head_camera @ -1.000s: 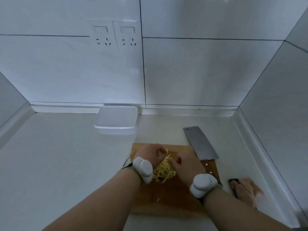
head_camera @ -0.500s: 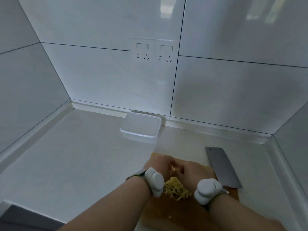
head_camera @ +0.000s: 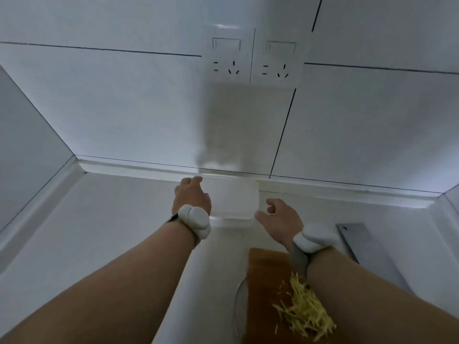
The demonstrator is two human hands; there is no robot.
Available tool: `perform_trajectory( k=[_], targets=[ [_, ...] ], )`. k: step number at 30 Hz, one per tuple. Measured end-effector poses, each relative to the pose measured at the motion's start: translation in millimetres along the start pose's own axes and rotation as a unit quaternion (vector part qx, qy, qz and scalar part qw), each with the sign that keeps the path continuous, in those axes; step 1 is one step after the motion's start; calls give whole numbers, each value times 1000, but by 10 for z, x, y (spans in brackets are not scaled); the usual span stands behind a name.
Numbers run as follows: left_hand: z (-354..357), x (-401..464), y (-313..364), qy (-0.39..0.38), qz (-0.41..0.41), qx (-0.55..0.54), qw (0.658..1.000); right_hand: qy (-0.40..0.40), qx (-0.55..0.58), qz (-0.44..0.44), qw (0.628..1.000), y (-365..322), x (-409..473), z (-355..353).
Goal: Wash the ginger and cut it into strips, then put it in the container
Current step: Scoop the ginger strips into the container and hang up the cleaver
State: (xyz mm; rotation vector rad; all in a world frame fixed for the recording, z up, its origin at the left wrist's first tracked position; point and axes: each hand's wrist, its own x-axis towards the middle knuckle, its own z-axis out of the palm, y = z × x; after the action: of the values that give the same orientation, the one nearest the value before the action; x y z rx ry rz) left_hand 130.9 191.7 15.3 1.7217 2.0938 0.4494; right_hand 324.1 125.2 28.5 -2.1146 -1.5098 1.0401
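Hands have left the ginger strips and gone to the lidded plastic container at the back edge of the surface. In the head view the left hand lies against the container's left side, fingers reaching along it toward the back wall; whether they actually grip it I cannot tell. The right hand hovers just off the near right corner, fingers loosely spread and holding nothing. The strips lie heaped on the wooden cutting board near the front edge, under the right forearm, and the cleaver rests flat to the board's right.

Half a second ago both hands were bunched over the pile on the board, with the container untouched behind them. So gathering has given way to fetching: cutting looks finished, and the container probably needs opening or bringing closer before the strips can go in.
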Motion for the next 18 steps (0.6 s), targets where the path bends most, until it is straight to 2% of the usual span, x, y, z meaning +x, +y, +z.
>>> perform_trajectory(
  k=[3,6,10,14,18],
  targets=[
    [20,291,-58,-55,-21,43,997,2,52,51,997,-178,271,106],
    [43,459,-78,-98,-24,53,993,12,40,77,996,-282,492,143],
    [3,567,-86,-152,-20,35,988,-17,48,108,993,-356,707,183],
    [-131,569,-243,-167,-18,73,983,-27,-21,114,993,-300,721,240],
    [-291,529,-331,-216,42,143,965,-40,-139,77,986,-301,660,298]
  ],
)
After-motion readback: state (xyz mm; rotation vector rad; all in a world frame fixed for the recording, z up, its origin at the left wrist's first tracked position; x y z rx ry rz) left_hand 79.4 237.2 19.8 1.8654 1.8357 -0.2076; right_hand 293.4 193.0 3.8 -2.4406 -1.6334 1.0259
